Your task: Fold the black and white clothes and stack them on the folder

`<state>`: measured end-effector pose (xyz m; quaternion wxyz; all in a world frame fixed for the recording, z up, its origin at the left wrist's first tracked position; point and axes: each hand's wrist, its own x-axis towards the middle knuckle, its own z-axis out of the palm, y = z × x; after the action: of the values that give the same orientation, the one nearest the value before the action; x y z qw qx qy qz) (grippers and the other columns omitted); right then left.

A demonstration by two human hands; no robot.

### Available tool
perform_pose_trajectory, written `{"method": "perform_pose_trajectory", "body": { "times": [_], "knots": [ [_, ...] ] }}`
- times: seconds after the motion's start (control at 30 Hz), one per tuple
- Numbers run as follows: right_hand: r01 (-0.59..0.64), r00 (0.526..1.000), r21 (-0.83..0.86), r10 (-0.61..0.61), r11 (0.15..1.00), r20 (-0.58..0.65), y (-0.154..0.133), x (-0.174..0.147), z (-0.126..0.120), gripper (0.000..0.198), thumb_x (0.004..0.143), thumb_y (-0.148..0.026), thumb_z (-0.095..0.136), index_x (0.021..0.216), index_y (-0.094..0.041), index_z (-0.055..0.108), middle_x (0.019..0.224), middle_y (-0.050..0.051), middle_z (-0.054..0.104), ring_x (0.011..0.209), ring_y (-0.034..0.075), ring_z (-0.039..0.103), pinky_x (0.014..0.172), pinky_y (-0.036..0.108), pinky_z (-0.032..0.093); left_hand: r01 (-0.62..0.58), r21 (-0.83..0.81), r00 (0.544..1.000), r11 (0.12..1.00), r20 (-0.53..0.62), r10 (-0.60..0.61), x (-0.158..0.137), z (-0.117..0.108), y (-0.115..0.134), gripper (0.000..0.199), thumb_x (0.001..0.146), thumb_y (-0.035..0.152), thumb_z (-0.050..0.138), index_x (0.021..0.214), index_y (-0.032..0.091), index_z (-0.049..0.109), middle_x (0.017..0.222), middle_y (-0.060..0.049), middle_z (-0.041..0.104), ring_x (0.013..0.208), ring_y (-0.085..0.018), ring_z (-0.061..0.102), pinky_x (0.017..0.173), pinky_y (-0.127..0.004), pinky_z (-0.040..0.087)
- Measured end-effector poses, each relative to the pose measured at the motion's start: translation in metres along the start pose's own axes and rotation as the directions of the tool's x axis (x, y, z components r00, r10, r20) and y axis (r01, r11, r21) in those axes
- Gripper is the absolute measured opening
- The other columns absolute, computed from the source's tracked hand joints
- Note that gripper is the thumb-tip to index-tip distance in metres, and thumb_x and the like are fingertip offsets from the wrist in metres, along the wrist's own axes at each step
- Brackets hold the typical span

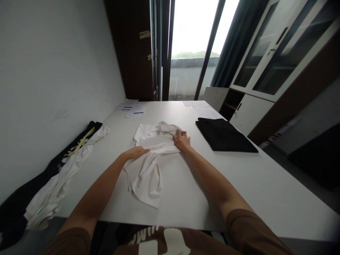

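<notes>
A crumpled white shirt (148, 171) lies on the white table (180, 191) in front of me, partly bunched and folded over. My left hand (136, 152) holds its left side, the thumb lying on top of the cloth and the other fingers hidden beneath. At the shirt's right edge, the curled fingers of my right hand (182, 140) grip the fabric. Loose cloth hangs from between my hands toward the table's near side and rests on the surface.
Along the left wall lie a black garment with yellow print (57, 164) and a white garment (62, 186), drooping over the near edge. A folded black cloth (225, 136) sits at the right. Papers (134, 110) lie at the far left, beyond which is a window.
</notes>
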<state>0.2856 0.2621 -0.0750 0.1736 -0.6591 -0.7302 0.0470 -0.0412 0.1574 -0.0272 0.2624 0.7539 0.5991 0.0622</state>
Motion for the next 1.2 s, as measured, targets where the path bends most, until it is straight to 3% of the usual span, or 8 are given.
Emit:
{"method": "perform_pose_trajectory", "body": {
  "times": [0.2, 0.43, 0.6, 0.77, 0.87, 1.0, 1.13, 1.2],
  "knots": [
    [-0.167, 0.986, 0.022, 0.167, 0.986, -0.026, 0.020, 0.009, 0.003, 0.069, 0.104, -0.056, 0.044, 0.161, -0.018, 0.036, 0.165, 0.023, 0.028, 0.152, 0.038, 0.023, 0.118, 0.059, 0.024, 0.110, 0.084, 0.993, 0.990, -0.061, -0.105, 0.000, -0.017, -0.034, 0.052, 0.095, 0.058, 0.048, 0.074, 0.017, 0.074, 0.083, -0.011, 0.077, 0.087, -0.026, 0.070, 0.075, -0.028, 0.047],
    [0.060, 0.979, 0.045, -0.050, 0.997, -0.196, 0.005, -0.002, -0.013, 0.046, 0.105, -0.039, 0.047, 0.146, -0.018, 0.056, 0.146, 0.015, 0.056, 0.135, 0.029, 0.048, 0.114, 0.040, 0.034, 0.010, 0.122, 0.984, 0.992, -0.178, 0.012, 0.001, -0.009, -0.034, 0.048, 0.096, 0.051, 0.043, 0.075, 0.018, 0.071, 0.079, -0.006, 0.071, 0.078, -0.021, 0.062, 0.071, -0.028, 0.041],
    [0.153, 0.987, 0.025, -0.151, 0.988, -0.049, -0.014, -0.013, -0.020, 0.036, 0.107, -0.042, 0.044, 0.130, -0.027, 0.068, 0.116, 0.009, 0.073, 0.106, 0.026, 0.067, 0.091, 0.034, 0.047, -0.119, 0.090, 0.979, 0.989, -0.158, 0.132, -0.001, -0.004, -0.020, 0.039, 0.094, 0.048, 0.048, 0.082, 0.018, 0.070, 0.081, -0.003, 0.067, 0.077, -0.019, 0.057, 0.070, -0.027, 0.038],
    [0.172, 0.984, -0.017, -0.171, 0.985, 0.051, -0.025, -0.020, -0.018, 0.042, 0.102, -0.059, 0.054, 0.129, -0.030, 0.068, 0.109, 0.008, 0.075, 0.100, 0.027, 0.069, 0.083, 0.034, 0.048, -0.285, 0.007, 0.958, 0.958, 0.011, 0.285, -0.017, 0.003, 0.013, 0.027, 0.089, 0.043, 0.060, 0.087, 0.018, 0.071, 0.075, -0.001, 0.065, 0.071, -0.016, 0.055, 0.064, -0.024, 0.037],
    [0.210, 0.976, 0.005, -0.210, 0.978, 0.055, -0.032, -0.024, -0.017, 0.046, 0.101, -0.063, 0.052, 0.125, -0.029, 0.070, 0.113, 0.009, 0.074, 0.102, 0.026, 0.068, 0.084, 0.033, 0.047, -0.372, -0.084, 0.912, 0.924, 0.151, 0.381, -0.030, 0.012, 0.041, 0.026, 0.087, 0.042, 0.067, 0.095, 0.018, 0.074, 0.077, 0.000, 0.066, 0.069, -0.014, 0.057, 0.063, -0.022, 0.039],
    [0.245, 0.969, 0.064, -0.246, 0.967, 0.008, -0.036, -0.026, -0.017, 0.045, 0.103, -0.061, 0.052, 0.121, -0.024, 0.071, 0.117, 0.010, 0.071, 0.107, 0.024, 0.065, 0.091, 0.031, 0.045, -0.420, -0.469, 0.751, 0.777, 0.301, 0.588, -0.033, 0.025, 0.064, 0.046, 0.095, 0.049, 0.063, 0.127, 0.017, 0.070, 0.102, -0.007, 0.073, 0.087, -0.018, 0.066, 0.075, -0.024, 0.048],
    [0.294, 0.956, 0.101, -0.294, 0.950, -0.016, -0.034, -0.024, -0.016, 0.031, 0.104, -0.049, 0.057, 0.113, -0.023, 0.071, 0.113, 0.008, 0.070, 0.109, 0.022, 0.062, 0.095, 0.029, 0.042, -0.398, -0.494, 0.910, 0.773, -0.109, 0.399, -0.013, 0.034, 0.049, 0.048, 0.099, 0.054, 0.053, 0.114, 0.015, 0.075, 0.105, -0.011, 0.075, 0.093, -0.021, 0.070, 0.085, -0.031, 0.053],
    [0.277, 0.961, 0.119, -0.278, 0.953, -0.011, -0.032, -0.023, -0.015, 0.027, 0.104, -0.045, 0.058, 0.112, -0.023, 0.070, 0.115, 0.007, 0.068, 0.102, 0.020, 0.064, 0.091, 0.028, 0.044, -0.351, -0.410, 0.919, 0.842, -0.325, 0.225, -0.001, 0.033, 0.030, 0.042, 0.099, 0.050, 0.052, 0.104, 0.015, 0.075, 0.103, -0.010, 0.075, 0.096, -0.022, 0.069, 0.090, -0.033, 0.052]
  ]
}}
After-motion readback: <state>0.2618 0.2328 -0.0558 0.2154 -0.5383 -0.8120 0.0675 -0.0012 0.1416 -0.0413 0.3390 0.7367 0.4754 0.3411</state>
